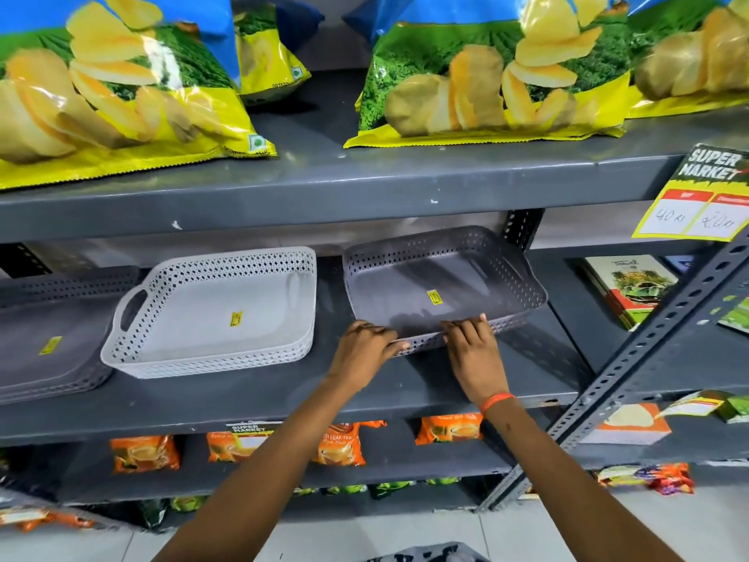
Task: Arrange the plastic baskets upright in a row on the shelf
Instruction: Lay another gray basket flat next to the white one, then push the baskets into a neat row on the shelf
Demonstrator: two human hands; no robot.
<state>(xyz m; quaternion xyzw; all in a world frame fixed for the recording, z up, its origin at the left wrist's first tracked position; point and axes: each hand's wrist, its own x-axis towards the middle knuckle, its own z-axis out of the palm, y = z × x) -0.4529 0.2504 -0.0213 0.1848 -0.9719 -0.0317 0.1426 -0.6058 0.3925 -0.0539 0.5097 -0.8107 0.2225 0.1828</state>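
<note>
Three shallow perforated plastic baskets lie on the middle grey shelf (283,383). A dark grey basket (441,285) sits at the right, tilted with its near rim lifted. My left hand (364,350) grips that near rim at its left corner. My right hand (472,346) grips the same rim a little further right, fingers curled over the edge. A pale grey basket (219,314) with a cut-out handle rests flat in the middle. Another dark grey basket (48,338) lies at the far left, partly cut off by the frame.
Large chip bags (478,75) fill the shelf above. A yellow price sign (705,196) hangs at the right. A slanted perforated steel post (648,350) stands right of the baskets, with books (624,290) behind it. Orange tea packets (340,444) line the shelf below.
</note>
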